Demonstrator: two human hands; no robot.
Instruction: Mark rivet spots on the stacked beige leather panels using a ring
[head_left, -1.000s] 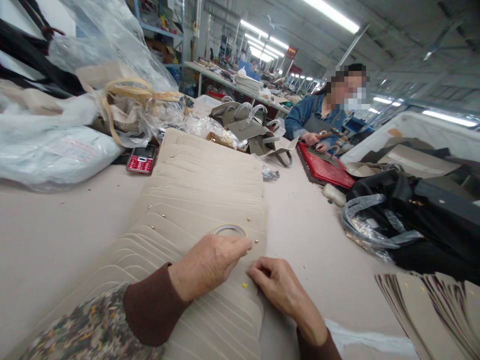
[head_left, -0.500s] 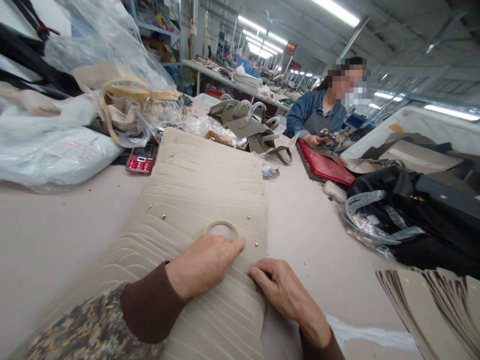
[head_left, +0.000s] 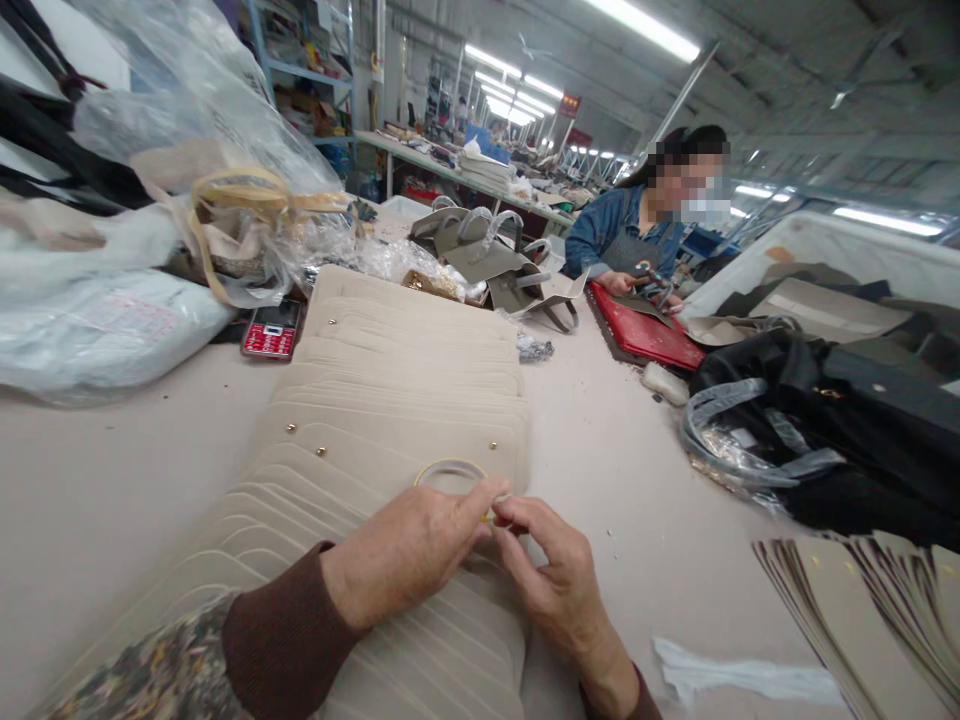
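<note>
Your left hand [head_left: 409,555] and right hand [head_left: 559,580] pinch a yellow bit [head_left: 487,517] by the tape ring [head_left: 450,468] — few panels [head_left: 405,370] look studded, most waiting.

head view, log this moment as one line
left hand: on tape ring | right hand: fingertips meeting left's at small yellow bit | under: fanned beige panels | far side: person at red mat

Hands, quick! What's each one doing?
Left hand: closed, holding the tape ring.
Right hand: fingers pinched on a tiny yellow piece.
</note>
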